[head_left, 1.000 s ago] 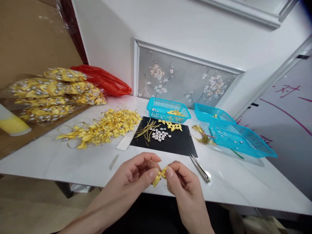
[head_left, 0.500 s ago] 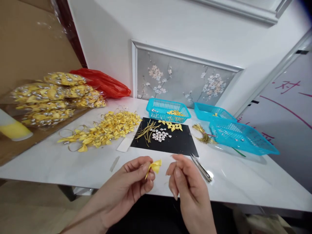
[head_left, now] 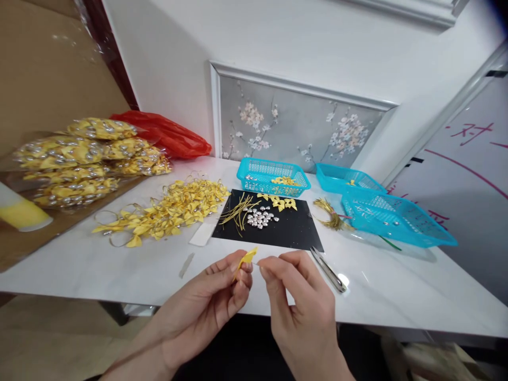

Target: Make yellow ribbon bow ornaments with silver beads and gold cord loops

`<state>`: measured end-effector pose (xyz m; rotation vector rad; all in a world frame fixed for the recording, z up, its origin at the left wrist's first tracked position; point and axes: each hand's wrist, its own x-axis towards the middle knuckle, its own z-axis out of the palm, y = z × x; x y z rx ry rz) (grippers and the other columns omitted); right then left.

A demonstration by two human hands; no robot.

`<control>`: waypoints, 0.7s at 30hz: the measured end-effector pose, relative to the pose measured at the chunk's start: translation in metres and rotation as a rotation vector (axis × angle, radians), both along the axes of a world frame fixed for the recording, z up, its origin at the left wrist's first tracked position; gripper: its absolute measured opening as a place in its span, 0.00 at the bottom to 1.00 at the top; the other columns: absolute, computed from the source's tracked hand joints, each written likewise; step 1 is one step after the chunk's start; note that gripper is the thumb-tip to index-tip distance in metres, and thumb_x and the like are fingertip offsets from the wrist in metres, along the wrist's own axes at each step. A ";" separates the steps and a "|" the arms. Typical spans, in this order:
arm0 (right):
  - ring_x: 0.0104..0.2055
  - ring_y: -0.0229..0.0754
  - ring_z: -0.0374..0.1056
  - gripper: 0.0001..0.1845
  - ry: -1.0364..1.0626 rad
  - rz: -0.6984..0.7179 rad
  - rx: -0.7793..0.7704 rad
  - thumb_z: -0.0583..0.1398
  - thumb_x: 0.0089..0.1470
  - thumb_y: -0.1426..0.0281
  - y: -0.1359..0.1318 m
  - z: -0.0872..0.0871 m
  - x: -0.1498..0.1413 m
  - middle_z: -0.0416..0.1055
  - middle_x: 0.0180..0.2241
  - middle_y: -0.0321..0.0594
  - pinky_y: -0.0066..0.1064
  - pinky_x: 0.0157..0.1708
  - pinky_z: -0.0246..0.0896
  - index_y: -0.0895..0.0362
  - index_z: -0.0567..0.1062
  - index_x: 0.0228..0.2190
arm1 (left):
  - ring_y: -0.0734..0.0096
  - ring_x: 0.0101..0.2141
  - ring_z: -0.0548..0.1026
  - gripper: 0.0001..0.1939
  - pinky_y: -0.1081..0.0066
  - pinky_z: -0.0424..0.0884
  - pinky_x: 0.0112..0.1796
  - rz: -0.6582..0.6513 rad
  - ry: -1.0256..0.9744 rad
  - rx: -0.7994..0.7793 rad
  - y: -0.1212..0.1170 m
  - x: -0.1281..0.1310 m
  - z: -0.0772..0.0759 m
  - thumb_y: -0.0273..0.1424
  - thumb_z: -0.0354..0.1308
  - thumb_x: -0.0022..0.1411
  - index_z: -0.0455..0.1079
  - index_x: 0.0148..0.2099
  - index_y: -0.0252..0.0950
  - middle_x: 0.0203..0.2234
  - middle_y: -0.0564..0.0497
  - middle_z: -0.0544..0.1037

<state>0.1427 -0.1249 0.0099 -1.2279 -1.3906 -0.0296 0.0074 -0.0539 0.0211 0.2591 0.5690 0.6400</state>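
Since the last frame my right hand [head_left: 299, 301] has been moving in toward my left hand [head_left: 216, 288], and the yellow ribbon [head_left: 248, 257] has been turning nearly edge-on. Left fingers are pinching the ribbon between thumb and index, just above the tabletop's [head_left: 400, 293] near edge. Right thumb and index are pressing together on a thin strand [head_left: 256, 263] pointing at the ribbon; can't tell whether it's touching. Other right fingers are curling in behind.

Black mat [head_left: 273, 238] is lying beyond my hands, carrying silver beads [head_left: 261, 218], gold wires [head_left: 238, 211] and flat yellow flowers [head_left: 283, 203]. Metal tool [head_left: 329, 271] is resting just right of my right hand, its tip at the mat's corner. Heap of yellow bows [head_left: 174, 209] is sitting left of the mat. Blue basket [head_left: 273, 172] is standing behind the mat, holding more yellow pieces. Wire bundle [head_left: 332, 216] is lying to the mat's right, beside another blue basket [head_left: 400, 219].
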 end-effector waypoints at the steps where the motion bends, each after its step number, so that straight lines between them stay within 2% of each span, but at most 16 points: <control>1: 0.31 0.36 0.68 0.13 0.000 0.008 0.002 0.54 0.60 0.80 0.000 0.000 -0.001 0.66 0.30 0.39 0.25 0.28 0.66 0.56 0.77 0.36 | 0.76 0.26 0.80 0.11 0.81 0.79 0.29 -0.004 0.000 0.010 0.000 0.000 0.000 0.11 0.55 0.60 0.75 0.37 0.28 0.28 0.45 0.78; 9: 0.31 0.36 0.68 0.13 -0.043 0.030 -0.009 0.54 0.60 0.81 -0.003 -0.006 -0.002 0.66 0.31 0.39 0.26 0.29 0.67 0.55 0.75 0.39 | 0.74 0.25 0.81 0.11 0.80 0.80 0.29 0.066 0.102 0.129 0.000 -0.001 -0.001 0.11 0.56 0.60 0.77 0.35 0.28 0.26 0.45 0.80; 17: 0.29 0.34 0.66 0.12 -0.026 0.036 0.029 0.55 0.60 0.82 -0.002 -0.002 -0.007 0.64 0.29 0.37 0.24 0.28 0.65 0.59 0.76 0.38 | 0.74 0.27 0.81 0.13 0.80 0.80 0.30 0.025 0.032 0.072 -0.001 -0.003 0.000 0.12 0.53 0.62 0.77 0.35 0.27 0.26 0.43 0.80; 21: 0.29 0.33 0.65 0.11 -0.038 0.047 0.016 0.55 0.60 0.82 -0.001 -0.003 -0.007 0.63 0.29 0.37 0.23 0.28 0.64 0.60 0.76 0.38 | 0.74 0.27 0.81 0.12 0.79 0.80 0.31 0.024 0.043 0.072 -0.001 -0.003 -0.003 0.12 0.56 0.61 0.78 0.35 0.27 0.27 0.42 0.81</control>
